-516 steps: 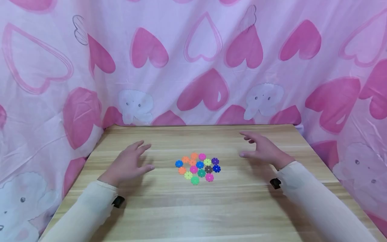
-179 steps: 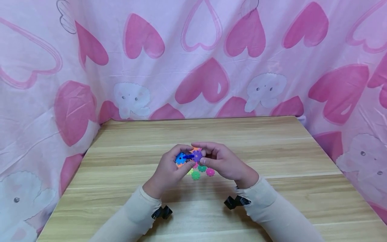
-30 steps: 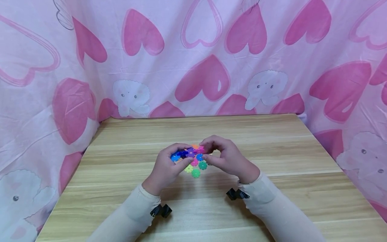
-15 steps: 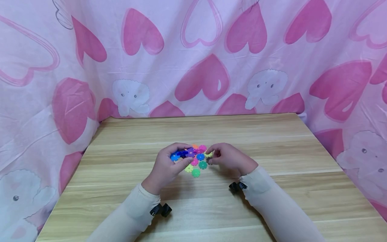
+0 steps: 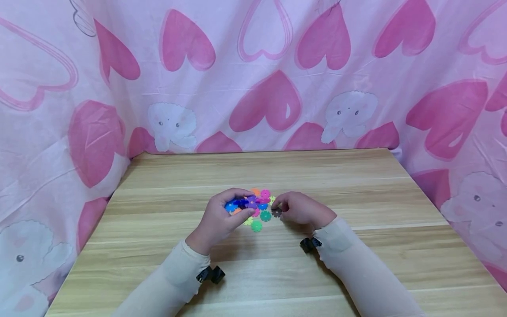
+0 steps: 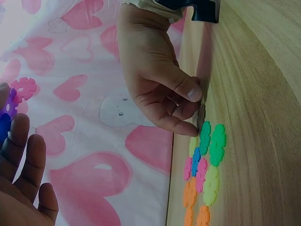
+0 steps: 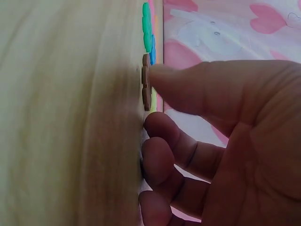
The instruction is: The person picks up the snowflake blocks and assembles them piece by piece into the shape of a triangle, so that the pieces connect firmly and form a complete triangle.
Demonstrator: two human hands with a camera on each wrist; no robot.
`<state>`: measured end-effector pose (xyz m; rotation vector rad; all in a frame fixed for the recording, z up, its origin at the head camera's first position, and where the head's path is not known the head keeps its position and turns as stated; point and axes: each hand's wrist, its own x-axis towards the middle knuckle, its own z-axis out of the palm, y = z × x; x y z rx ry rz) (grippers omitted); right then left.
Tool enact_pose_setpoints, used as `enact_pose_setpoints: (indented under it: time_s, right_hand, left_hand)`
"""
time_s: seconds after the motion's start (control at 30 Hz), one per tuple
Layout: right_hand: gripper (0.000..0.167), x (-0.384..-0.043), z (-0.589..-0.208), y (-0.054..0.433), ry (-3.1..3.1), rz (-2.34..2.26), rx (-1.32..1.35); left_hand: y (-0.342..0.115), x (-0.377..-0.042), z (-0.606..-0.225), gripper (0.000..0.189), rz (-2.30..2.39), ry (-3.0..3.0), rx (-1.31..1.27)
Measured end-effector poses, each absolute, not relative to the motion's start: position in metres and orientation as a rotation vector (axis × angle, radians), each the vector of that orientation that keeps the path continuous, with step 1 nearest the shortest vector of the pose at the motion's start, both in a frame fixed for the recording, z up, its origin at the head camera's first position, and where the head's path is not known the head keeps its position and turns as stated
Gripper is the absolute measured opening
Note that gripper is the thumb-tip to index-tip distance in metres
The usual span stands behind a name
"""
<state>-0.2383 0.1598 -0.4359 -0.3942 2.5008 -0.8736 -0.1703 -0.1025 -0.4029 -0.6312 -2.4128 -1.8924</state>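
Note:
My left hand (image 5: 214,222) holds a small chain of notched plastic flower discs above the table. It includes a purple disc (image 5: 251,202), blue discs (image 5: 231,206) and, at its right end, a pink disc (image 6: 23,89). My right hand (image 5: 305,210) is down at the table with its fingers curled at a brown disc (image 5: 276,213). In the right wrist view the thumb rests on the brown disc (image 7: 146,87), which lies flat; the index finger is hidden there. Loose discs lie beside it, among them a teal disc (image 5: 266,216) and a green disc (image 5: 256,226).
More loose discs lie under and behind the chain: orange (image 6: 190,190), yellow-green (image 6: 211,186) and pink (image 6: 201,175) among them. The wooden table (image 5: 317,277) extends to a pink heart-patterned curtain (image 5: 265,101) at the back and sides.
Discs that lay loose at first are now joined in the left hand, pink added since six seconds ago. My right hand has left the chain's pink disc and come down to the brown one.

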Motion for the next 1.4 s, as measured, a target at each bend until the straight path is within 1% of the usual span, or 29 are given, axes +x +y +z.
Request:
enact_pose_setpoints:
  time_s: [0.17,0.3,0.57,0.67,0.8,0.93,1.1,1.23,1.4]
  right_hand:
    - [0.022,-0.237,-0.435,0.159,2.538,-0.803,-0.455]
    - [0.017,-0.236,-0.435,0.16,2.54,-0.755,-0.447]
    - [0.026,-0.234,-0.435,0.161,2.505,-0.779,-0.376]
    - [0.025,-0.235,-0.434,0.162,2.479,-0.833,-0.352]
    - [0.022,-0.234,-0.431,0.162,2.428,-1.011,-0.295]
    - [0.02,-0.234,-0.42,0.161,2.385,-1.298,-0.394]
    - [0.027,-0.227,-0.398,0.16,2.283,-1.639,-0.644]
    - [0.033,-0.216,-0.382,0.159,2.187,-1.799,-0.679]
    - [0.035,-0.209,-0.376,0.158,2.102,-1.886,-0.7]
  left_hand:
    - [-0.102,-0.17,-0.403,0.034,-1.901,-2.417,-0.621]
    - [-0.102,-0.17,-0.403,0.035,-1.908,-2.425,-0.609]
    - [-0.103,-0.17,-0.404,0.034,-1.894,-2.412,-0.581]
    - [-0.103,-0.17,-0.404,0.034,-1.876,-2.406,-0.552]
    - [-0.103,-0.171,-0.404,0.035,-1.868,-2.405,-0.525]
    - [-0.104,-0.171,-0.403,0.036,-1.879,-2.41,-0.499]
    - [-0.104,-0.172,-0.402,0.036,-1.91,-2.402,-0.445]
    - [-0.105,-0.172,-0.403,0.035,-1.928,-2.392,-0.417]
    - [-0.105,-0.173,-0.403,0.036,-1.945,-2.388,-0.414]
